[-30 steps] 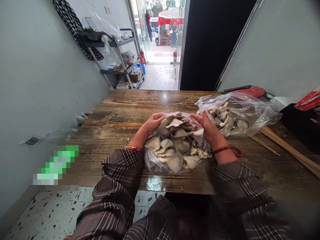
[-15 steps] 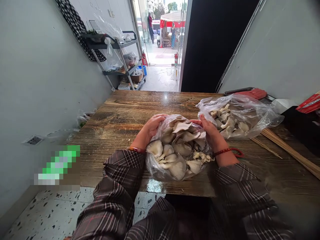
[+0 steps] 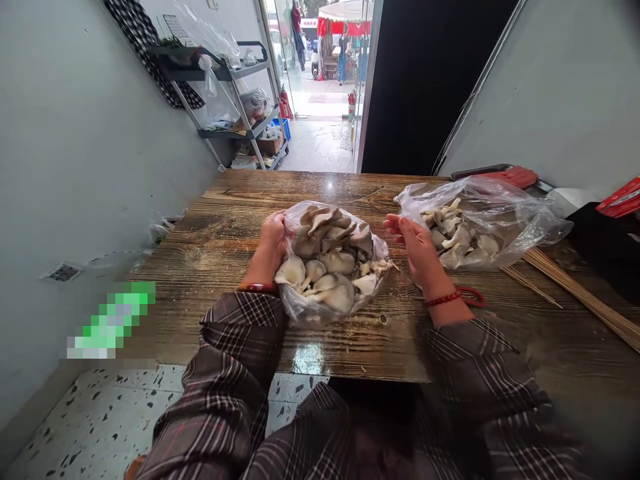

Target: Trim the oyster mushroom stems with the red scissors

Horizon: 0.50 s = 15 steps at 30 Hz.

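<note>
Grey oyster mushrooms (image 3: 336, 263) are heaped in a thin clear plastic bag (image 3: 300, 310) at the middle of the wooden table (image 3: 220, 233). My left hand (image 3: 273, 241) grips the far left side of this bag, its fingertips hidden behind the plastic. My right hand (image 3: 416, 245) is off the bag, a short way to its right. Its fingers are loosely bent and apart from the thumb, with nothing seen in them. Just beyond it lies a second clear bag (image 3: 525, 220) with more oyster mushrooms (image 3: 457, 233) inside.
Long thin bamboo skewers (image 3: 580, 293) lie at the right, partly under the second bag. A dark tray (image 3: 483, 172) with a red item (image 3: 517, 177) stands at the far right edge. Past the table are a shelf cart (image 3: 235, 130) and an open doorway.
The bag of mushrooms has shifted left and away from me with my left hand. My right hand has let go of its right side and now stands apart from it.
</note>
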Each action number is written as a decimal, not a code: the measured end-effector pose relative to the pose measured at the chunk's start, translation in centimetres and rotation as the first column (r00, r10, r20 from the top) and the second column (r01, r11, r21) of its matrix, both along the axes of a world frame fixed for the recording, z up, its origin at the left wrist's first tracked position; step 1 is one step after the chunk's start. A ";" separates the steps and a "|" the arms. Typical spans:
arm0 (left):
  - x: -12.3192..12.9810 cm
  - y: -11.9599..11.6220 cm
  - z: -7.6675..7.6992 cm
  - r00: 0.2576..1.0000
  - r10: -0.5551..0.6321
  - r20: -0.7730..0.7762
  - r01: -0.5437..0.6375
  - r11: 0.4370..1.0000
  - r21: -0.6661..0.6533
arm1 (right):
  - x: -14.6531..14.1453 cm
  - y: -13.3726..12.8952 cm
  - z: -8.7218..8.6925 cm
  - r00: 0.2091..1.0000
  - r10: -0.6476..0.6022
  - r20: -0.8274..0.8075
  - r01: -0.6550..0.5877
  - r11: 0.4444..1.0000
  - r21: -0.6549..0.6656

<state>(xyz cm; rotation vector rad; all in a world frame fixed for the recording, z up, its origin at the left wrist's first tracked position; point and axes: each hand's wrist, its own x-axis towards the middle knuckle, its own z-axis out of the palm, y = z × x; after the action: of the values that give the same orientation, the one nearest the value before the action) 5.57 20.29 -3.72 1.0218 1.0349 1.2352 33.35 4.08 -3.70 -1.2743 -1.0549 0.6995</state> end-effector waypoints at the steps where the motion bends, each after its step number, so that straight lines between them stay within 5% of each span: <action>1: -0.3 0.0 -0.1 1.000 0.024 -0.002 -0.024 1.000 0.005 | -0.2 -0.2 0.3 0.998 -0.009 0.055 0.008 1.000 0.020; 10: -1.1 -0.8 0.9 0.984 0.162 -0.073 -0.162 0.987 0.014 | -2.6 -0.4 -0.1 0.925 0.061 0.376 -0.049 0.998 -0.042; 15: -2.5 -2.3 3.3 0.910 0.403 -0.099 -0.367 0.893 0.258 | -3.7 0.3 -1.3 0.835 0.007 0.551 0.019 0.999 -0.043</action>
<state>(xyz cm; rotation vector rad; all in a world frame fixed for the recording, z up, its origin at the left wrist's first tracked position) 3.04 17.97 -0.43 1.1376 1.2749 1.6571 29.68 4.35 -4.98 -1.5676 -1.5069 0.3478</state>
